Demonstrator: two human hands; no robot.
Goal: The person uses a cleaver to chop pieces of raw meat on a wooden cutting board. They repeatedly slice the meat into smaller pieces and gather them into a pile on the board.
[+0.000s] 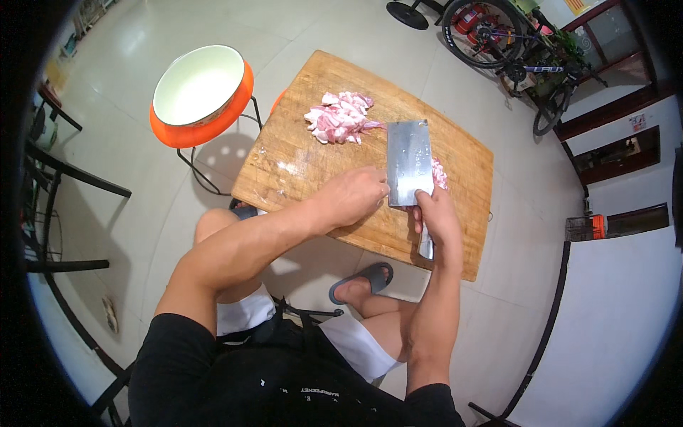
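Observation:
A thick wooden cutting board (284,160) lies in front of me at an angle. My right hand (441,213) grips a cleaver (409,160) where its handle meets the broad, wet blade. The blade stands over the board's middle. Close against its left edge is my left hand (353,196), fingers curled in; whatever they hold is hidden. A pile of pale pink raw meat pieces (338,119) sits on the far left of the board, with one strip reaching toward the cleaver. More chopped meat (439,173) shows right of the blade, partly covered by it.
To the left, a white basin (198,85) rests on an orange stool (167,134) with thin dark legs. Dark chair frames (78,174) stand at the far left. A bicycle (512,53) is at the back right, a white surface (597,320) at the right.

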